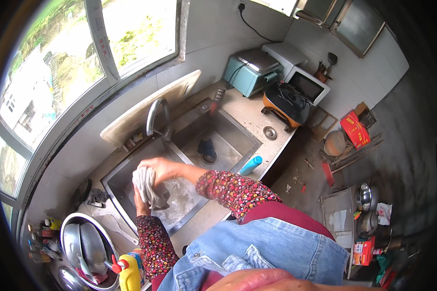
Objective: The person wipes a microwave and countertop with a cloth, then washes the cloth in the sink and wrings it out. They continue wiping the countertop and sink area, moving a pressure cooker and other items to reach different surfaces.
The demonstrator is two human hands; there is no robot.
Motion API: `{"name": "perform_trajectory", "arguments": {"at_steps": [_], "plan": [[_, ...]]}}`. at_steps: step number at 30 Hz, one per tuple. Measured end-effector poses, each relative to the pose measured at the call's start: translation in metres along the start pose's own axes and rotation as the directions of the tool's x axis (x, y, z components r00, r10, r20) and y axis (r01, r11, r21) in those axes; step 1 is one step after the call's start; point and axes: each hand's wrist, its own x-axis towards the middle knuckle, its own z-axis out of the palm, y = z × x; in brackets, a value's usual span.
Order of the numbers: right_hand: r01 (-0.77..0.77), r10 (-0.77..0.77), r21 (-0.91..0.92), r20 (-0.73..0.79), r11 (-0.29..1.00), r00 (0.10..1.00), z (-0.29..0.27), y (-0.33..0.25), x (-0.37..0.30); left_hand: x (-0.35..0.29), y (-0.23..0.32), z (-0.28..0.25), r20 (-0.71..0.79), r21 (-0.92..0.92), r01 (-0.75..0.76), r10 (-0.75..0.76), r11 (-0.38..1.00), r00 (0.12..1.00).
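Over the left basin of a steel double sink (199,206), my two hands grip a bunched, off-white cloth (153,191). My right hand (161,169) is closed around the top of it. Lower down, my left hand (142,204) holds its left side, the fingers partly hidden by the cloth. Cloudy, sudsy water lies in the basin below. A curved metal faucet (155,116) rises behind the sink. A dark cloth-like lump (208,148) rests near the drain of the right basin.
A light blue bottle (250,166) stands on the counter right of the sink. Left are a white basin (69,220) holding metal bowls and a yellow bottle (130,272). A cutting board (150,109) leans behind the faucet; an orange electric pan (286,104) sits at the far right.
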Motion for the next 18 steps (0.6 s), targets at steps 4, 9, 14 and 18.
{"name": "perform_trajectory", "arguments": {"at_steps": [4, 9, 14, 18], "plan": [[-0.117, 0.117, -0.003, -0.06, 0.993, 0.991, -0.023, 0.014, 0.012, -0.004, -0.034, -0.004, 0.147, -0.128, 0.148, -0.129, 0.981, 0.981], [-0.251, 0.274, 0.132, -0.209, 0.959, 0.939, -0.028, 0.032, 0.004, -0.038, -0.028, 0.028, 0.045, -0.344, 0.29, -0.293, 0.893, 0.955], [-0.036, -0.122, -0.346, -0.425, 0.938, 0.897, 0.008, 0.046, -0.009, -0.037, -0.038, 0.02, 0.022, -0.645, 0.238, -0.293, 0.726, 0.956], [0.115, -0.176, -0.5, -0.076, 0.858, 0.982, 0.037, 0.039, -0.044, -0.046, -0.017, 0.05, 0.109, -0.704, 0.175, -0.138, 0.688, 0.984]]}}
